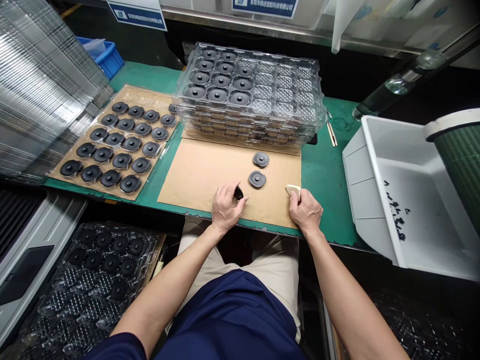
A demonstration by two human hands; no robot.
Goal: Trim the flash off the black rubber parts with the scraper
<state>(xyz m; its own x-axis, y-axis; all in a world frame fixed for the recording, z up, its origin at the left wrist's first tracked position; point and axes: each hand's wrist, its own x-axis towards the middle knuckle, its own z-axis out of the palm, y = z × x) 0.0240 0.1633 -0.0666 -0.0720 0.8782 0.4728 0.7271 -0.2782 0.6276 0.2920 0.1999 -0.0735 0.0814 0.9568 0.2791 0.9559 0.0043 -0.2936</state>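
My left hand (226, 207) is closed round a black round plastic part (239, 193), tilted on edge and mostly hidden by the fingers. In a fist, my right hand (306, 210) grips a cream-coloured flat piece (293, 190); its edge sticks out past the thumb, and I cannot tell its exact kind. Both hands are over the front of a brown cardboard sheet (202, 165). Two more black round parts, each with a small centre knob, lie on that sheet: one farther back (261, 159) and one nearer (257, 179).
Behind the cardboard stands a stack of clear trays (243, 117), its top one partly filled. To the left lies a tray (107, 172) with rows of black parts. A white bin (369, 200) with black scraps is at right. A tweezer-like tool (332, 134) lies near the stack.
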